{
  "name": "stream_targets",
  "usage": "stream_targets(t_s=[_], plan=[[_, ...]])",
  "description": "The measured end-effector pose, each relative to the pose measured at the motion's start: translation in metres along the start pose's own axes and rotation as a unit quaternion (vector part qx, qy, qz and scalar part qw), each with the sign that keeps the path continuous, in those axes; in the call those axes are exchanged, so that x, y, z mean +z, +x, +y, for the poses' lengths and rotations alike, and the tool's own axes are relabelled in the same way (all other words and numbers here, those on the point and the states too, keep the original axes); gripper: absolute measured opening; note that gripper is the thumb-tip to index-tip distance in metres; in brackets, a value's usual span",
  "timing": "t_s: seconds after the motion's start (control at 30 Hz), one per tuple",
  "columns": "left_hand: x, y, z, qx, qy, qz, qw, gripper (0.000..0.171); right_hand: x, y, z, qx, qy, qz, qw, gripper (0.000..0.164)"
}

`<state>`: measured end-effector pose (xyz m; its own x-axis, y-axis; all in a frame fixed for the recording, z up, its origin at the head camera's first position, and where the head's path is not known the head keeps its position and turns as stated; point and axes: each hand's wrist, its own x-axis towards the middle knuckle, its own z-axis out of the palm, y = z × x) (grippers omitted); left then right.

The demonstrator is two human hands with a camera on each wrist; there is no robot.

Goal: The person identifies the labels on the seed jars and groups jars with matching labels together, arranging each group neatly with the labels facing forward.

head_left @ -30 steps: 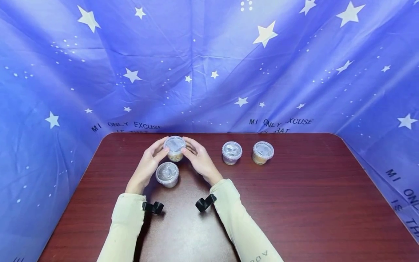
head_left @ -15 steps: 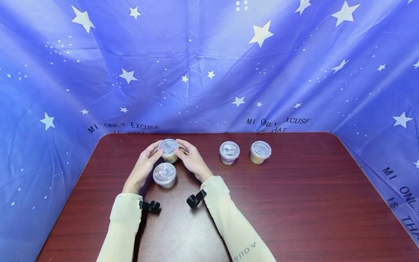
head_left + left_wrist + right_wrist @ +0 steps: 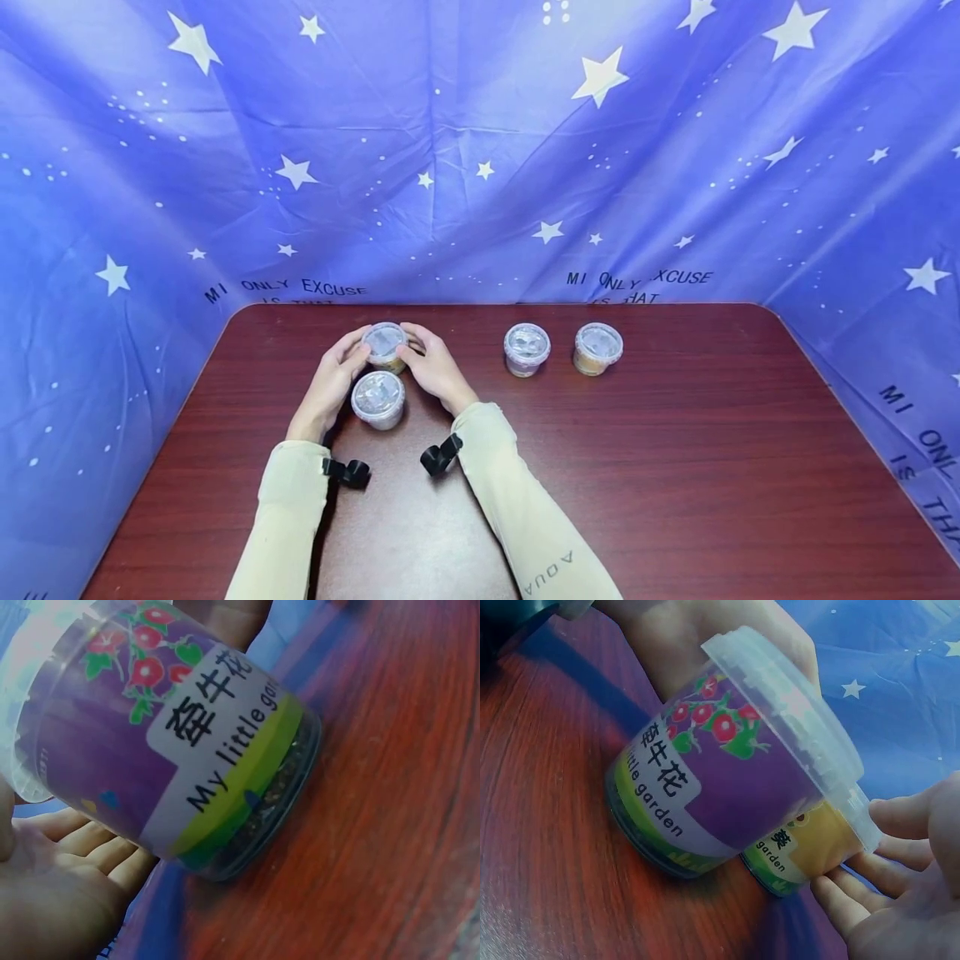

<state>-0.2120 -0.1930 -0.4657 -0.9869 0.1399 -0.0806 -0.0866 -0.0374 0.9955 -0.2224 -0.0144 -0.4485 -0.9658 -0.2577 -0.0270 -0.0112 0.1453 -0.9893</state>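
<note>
In the head view, a lidded clear plastic tub with a yellow label (image 3: pixel 385 342) stands at the table's back left, held between both hands. My left hand (image 3: pixel 330 383) grips its left side, thumb at the lid's edge. My right hand (image 3: pixel 438 371) grips the right side, thumb on the rim and fingers around the back. Just in front stands a second lidded tub with a purple "My little garden" label (image 3: pixel 742 765) and red flowers; no hand holds it. In the right wrist view it partly covers the yellow-labelled tub (image 3: pixel 817 844). Dark grains show at the purple tub's bottom (image 3: pixel 259 817).
Two more lidded tubs stand apart at the back right: one with a purplish side (image 3: pixel 527 350), one with a yellowish side (image 3: pixel 597 349). They sit on a dark red wood-grain table (image 3: pixel 675 467). A blue star-printed cloth (image 3: pixel 480 150) hangs behind and at the sides.
The yellow-labelled tub has come down and a little to the left, close behind the purple one, with both hands on it. My right forearm has swung left. The head view has shifted slightly.
</note>
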Motion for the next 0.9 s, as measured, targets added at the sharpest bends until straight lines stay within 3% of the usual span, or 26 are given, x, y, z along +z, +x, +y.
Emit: stream_targets(t_s=[0.27,0.47,0.7,0.9], plan=[[0.002,0.001,-0.001,-0.005,-0.002,0.013,0.9999,0.052,0.000,0.000,0.003,-0.012,-0.012,0.016,1.000,0.045],[0.002,-0.001,0.004,-0.001,-0.029,0.059,0.9978,0.053,-0.001,-0.002,0.000,-0.034,-0.006,0.041,0.999,0.046],[0.005,-0.008,0.020,0.042,-0.062,0.114,0.9907,0.049,-0.004,-0.007,-0.012,-0.065,0.012,0.066,0.996,0.038],[0.015,-0.017,0.038,0.093,-0.101,0.168,0.9763,0.046,-0.011,-0.016,-0.021,-0.083,0.021,0.061,0.995,0.037]])
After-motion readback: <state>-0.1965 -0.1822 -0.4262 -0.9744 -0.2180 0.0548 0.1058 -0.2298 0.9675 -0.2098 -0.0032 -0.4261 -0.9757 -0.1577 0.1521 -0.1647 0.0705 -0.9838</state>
